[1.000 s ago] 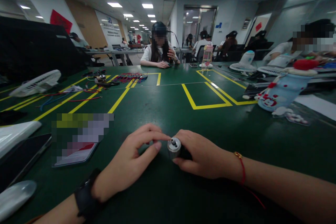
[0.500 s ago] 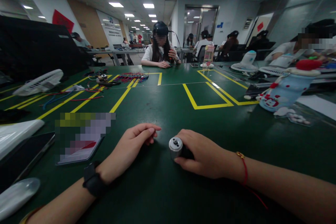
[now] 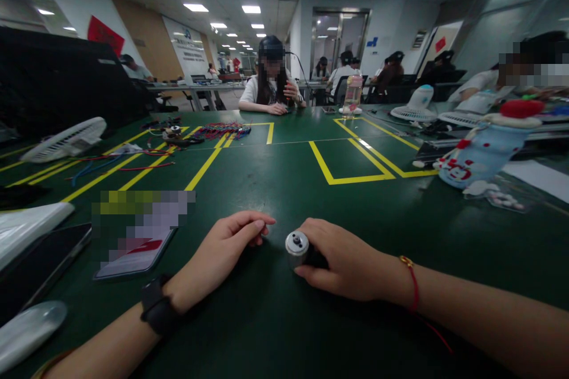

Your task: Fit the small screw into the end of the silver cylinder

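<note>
1. Far beyond the left fingertips, there's the wall sign [image 3: 184, 47], a blue logo over lines of lettering, all too small to read from here!
2. Nearer, off to the left of those fingers, a pale label sits on the big black panel [image 3: 57, 77], its print unreadable; beside it, red paper [image 3: 105, 37] carries dark marks I can't make out.
3. Just left of the left fingers, the flat card [image 3: 155, 251] is mostly blurred into blocks, its wording hidden.
4. Well out past the right fingers, the blue bottle [image 3: 489, 151] shows a red-and-white cartoon print under its red top.
5. And here's the star: the metal cylinder [image 3: 297, 243], right in the right fingers! Shiny silver end turned up, dark little hub in the centre, small dark spots around it, smooth grey side below. Whether its base meets the green table [image 3: 249, 320], I can't tell.
6. Right hand [image 3: 344, 260]: fingers and thumb clamped around that cylinder, a red bracelet [image 3: 414, 293] behind at the wrist.
7. Left hand [image 3: 217, 254]: fingers loosely bent, forefinger leading, tips near the cylinder with a clear gap between!
</note>
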### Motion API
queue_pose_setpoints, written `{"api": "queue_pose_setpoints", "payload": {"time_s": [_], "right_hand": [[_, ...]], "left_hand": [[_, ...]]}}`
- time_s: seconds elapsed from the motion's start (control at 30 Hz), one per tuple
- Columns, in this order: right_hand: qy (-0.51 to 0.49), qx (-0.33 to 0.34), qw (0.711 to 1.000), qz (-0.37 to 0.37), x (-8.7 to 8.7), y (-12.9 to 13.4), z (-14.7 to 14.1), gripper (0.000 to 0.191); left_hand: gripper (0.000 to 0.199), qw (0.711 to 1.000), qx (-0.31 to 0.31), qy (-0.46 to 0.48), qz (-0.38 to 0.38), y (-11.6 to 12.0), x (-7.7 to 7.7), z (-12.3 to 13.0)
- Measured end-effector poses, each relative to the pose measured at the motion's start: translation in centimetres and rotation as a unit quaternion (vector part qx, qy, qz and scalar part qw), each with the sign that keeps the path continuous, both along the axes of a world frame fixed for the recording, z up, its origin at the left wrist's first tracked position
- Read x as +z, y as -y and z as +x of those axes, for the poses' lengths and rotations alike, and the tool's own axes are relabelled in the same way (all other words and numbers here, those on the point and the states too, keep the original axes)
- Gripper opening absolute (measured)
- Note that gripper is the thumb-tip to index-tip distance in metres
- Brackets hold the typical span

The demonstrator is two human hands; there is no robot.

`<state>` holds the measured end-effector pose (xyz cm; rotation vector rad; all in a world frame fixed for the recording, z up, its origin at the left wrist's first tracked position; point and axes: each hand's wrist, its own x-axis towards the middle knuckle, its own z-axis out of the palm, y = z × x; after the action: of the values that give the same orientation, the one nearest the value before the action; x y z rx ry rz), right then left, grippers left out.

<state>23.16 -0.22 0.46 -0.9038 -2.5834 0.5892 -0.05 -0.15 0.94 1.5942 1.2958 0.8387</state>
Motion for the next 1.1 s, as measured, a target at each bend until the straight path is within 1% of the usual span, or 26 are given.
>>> {"api": "queue_pose_setpoints", "payload": {"time_s": [0.33,0.57,0.73,0.83,0.9,1.0,1.1], "right_hand": [[-0.003,0.002,1.000,-0.002,0.0,0.0,0.1,0.027],[-0.007,0.003,1.000,-0.001,0.0,-0.1,0.1,0.026],[-0.005,0.004,1.000,-0.005,0.0,0.0,0.1,0.028],[-0.003,0.004,1.000,-0.002,0.0,0.1,0.1,0.027],[-0.003,0.004,1.000,0.000,0.0,0.1,0.1,0.027],[-0.005,0.003,1.000,0.005,-0.1,0.0,0.0,0.026],[-0.003,-0.003,1.000,0.016,-0.2,0.0,0.0,0.023]], "left_hand": [[0.025,0.999,-0.020,-0.027,0.008,0.0,-0.4,-0.1],[0.024,0.999,-0.023,-0.032,0.015,-0.2,-0.2,-0.1],[0.021,1.000,-0.017,-0.020,-0.010,-0.2,-0.4,-0.6],[0.021,0.999,-0.042,-0.007,-0.028,-0.1,-0.2,-0.6],[0.021,0.997,-0.078,-0.004,-0.011,0.0,0.1,-0.3],[0.019,0.990,-0.124,-0.024,0.056,0.4,0.7,0.4],[0.020,0.984,-0.135,-0.060,0.099,0.8,1.2,1.0]]}}
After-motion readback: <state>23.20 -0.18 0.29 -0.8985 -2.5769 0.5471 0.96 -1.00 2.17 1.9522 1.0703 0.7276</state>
